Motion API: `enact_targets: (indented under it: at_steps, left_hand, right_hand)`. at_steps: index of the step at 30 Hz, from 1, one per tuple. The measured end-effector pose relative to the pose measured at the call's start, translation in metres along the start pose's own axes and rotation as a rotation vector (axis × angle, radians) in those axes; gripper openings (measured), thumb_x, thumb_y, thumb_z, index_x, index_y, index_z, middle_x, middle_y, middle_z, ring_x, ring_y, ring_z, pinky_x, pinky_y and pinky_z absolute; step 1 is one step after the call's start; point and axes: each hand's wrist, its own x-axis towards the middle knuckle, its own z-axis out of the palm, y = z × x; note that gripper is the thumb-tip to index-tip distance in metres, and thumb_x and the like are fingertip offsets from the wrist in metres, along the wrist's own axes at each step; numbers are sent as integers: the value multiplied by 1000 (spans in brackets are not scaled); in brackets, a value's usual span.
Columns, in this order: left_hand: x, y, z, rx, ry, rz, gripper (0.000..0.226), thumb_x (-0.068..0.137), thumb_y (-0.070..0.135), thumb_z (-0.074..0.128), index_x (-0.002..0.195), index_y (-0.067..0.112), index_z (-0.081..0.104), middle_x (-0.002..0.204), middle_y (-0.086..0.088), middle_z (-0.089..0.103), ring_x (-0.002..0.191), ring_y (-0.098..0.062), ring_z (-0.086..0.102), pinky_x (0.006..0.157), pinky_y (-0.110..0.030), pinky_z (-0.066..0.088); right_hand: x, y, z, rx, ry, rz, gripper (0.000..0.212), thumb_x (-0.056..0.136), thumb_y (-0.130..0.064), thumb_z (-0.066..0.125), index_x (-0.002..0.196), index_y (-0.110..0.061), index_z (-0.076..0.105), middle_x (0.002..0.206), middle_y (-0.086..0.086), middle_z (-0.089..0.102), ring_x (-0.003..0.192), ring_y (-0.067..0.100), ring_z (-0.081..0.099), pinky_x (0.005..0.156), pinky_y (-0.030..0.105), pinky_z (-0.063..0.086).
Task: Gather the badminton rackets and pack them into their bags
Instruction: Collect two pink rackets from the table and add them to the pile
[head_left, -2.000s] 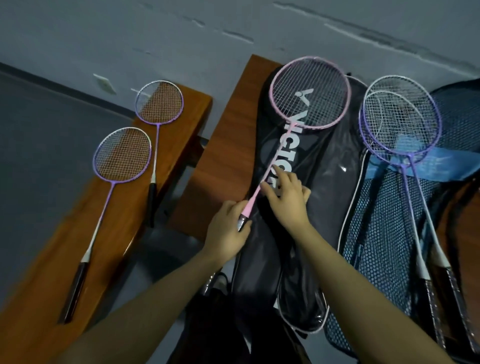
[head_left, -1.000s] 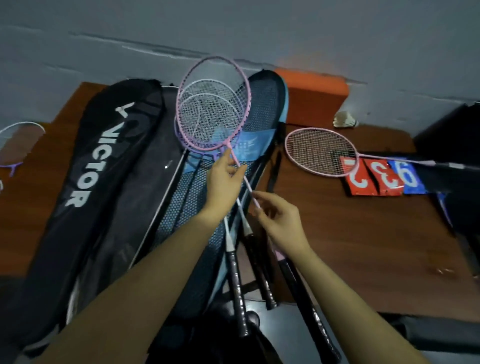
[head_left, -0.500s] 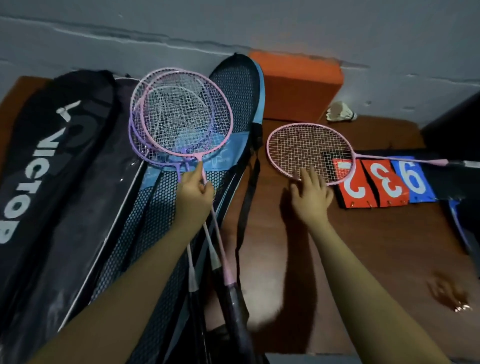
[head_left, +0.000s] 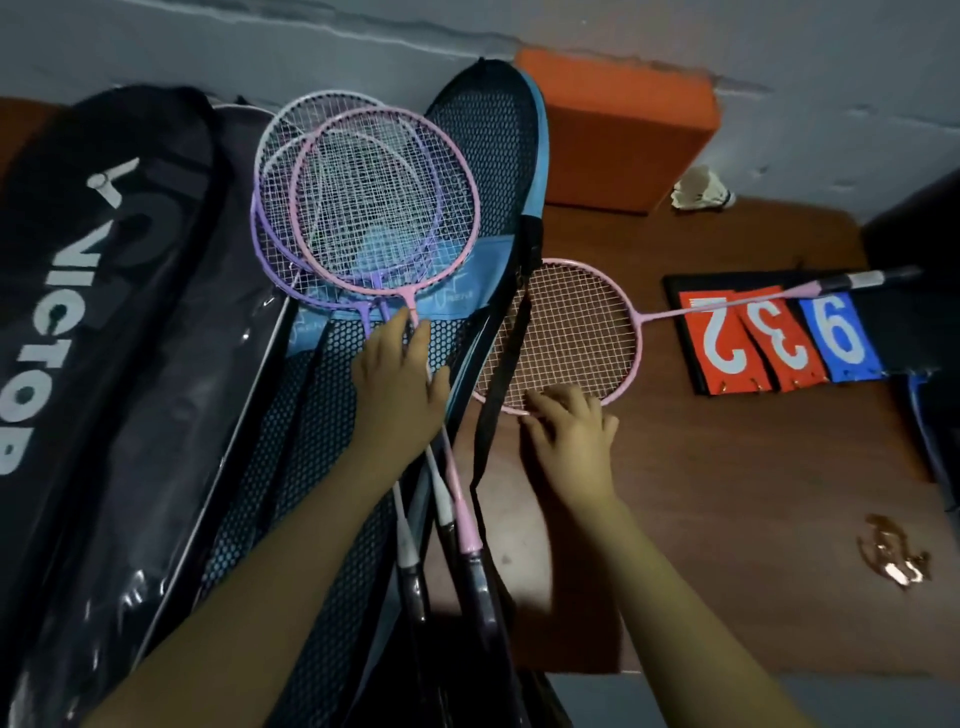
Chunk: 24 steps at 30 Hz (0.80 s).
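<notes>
Three rackets, two purple and one pink (head_left: 384, 208), lie stacked on the blue mesh racket bag (head_left: 498, 135). My left hand (head_left: 397, 384) presses down on their shafts just below the heads. Another pink racket (head_left: 566, 332) lies flat on the wooden table (head_left: 727, 493), its head partly under the bag's black strap (head_left: 504, 364), its handle over the score cards. My right hand (head_left: 571, 431) rests its fingertips on the near rim of that racket head, fingers spread. A black Victor racket bag (head_left: 104, 312) lies to the left.
Red and blue score cards (head_left: 779, 338) sit at the right of the table. An orange block (head_left: 618, 130) stands against the grey wall, with a shuttlecock (head_left: 701, 192) beside it. A small shiny wrapper (head_left: 893, 561) lies near the right front.
My right hand has pulled the lone pink racket head leftward toward the blue bag, so it now lies under the strap. My left hand stays on the stacked shafts.
</notes>
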Motion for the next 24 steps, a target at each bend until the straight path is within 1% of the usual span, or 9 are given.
enact_targets:
  at_steps: [4,8,10,13,15,18,20,22,24]
  left_hand:
    - [-16,16,0,-28,8,106,47,86,28,52,129,8,48,138,-17,42,128,-34,36,102,-51,29]
    - [-25,48,15,-74,-11,258,46,85,33,44,124,11,53,132,-13,50,122,-28,41,99,-43,32]
    - [-24,69,25,-87,-61,296,44,85,33,43,121,12,56,128,-13,53,119,-28,45,97,-40,28]
    - [-18,98,46,6,-195,333,46,82,36,41,118,14,59,125,-13,55,114,-32,51,94,-42,34]
    - [-13,114,60,45,-294,316,46,85,35,45,127,17,52,138,-13,44,124,-34,41,100,-48,30]
    - [-14,129,80,109,-417,247,53,89,38,48,139,24,35,152,-9,18,137,-33,15,109,-50,14]
    - [-16,133,85,124,-415,216,54,89,43,48,139,25,36,153,-7,16,139,-33,9,111,-54,11]
    - [-19,133,85,102,-408,191,51,90,45,46,136,26,39,152,-5,18,140,-30,7,111,-56,11]
    - [-23,132,85,114,-411,179,51,90,49,43,136,27,39,153,-2,17,142,-27,5,111,-54,8]
  right_hand:
    - [-1,-2,-9,51,5,9,31,88,-25,61,119,-22,62,117,4,56,107,26,47,79,32,20]
    - [10,27,-35,61,75,56,32,89,-25,59,121,-21,60,121,5,56,111,27,46,84,34,23]
    - [24,49,-47,34,89,94,34,90,-26,58,124,-21,58,127,5,54,117,28,46,89,37,26]
    - [51,84,-62,17,57,171,45,90,-29,53,133,-22,47,143,3,43,130,27,37,102,45,25]
    - [67,102,-69,19,30,215,49,91,-30,50,138,-22,40,150,4,33,137,26,29,107,48,21]
    - [82,123,-70,-32,-89,191,55,95,-33,46,145,-26,26,157,1,16,143,27,11,112,48,7]
    - [88,134,-67,-120,-161,123,54,97,-36,41,147,-29,21,157,-1,12,144,28,5,113,50,-1]
    - [90,142,-67,-194,-161,50,51,97,-35,40,146,-26,26,155,2,20,144,28,8,112,51,-6]
    - [86,147,-70,-223,-74,-23,43,95,-30,45,137,-18,42,144,9,40,139,29,21,112,50,-5]
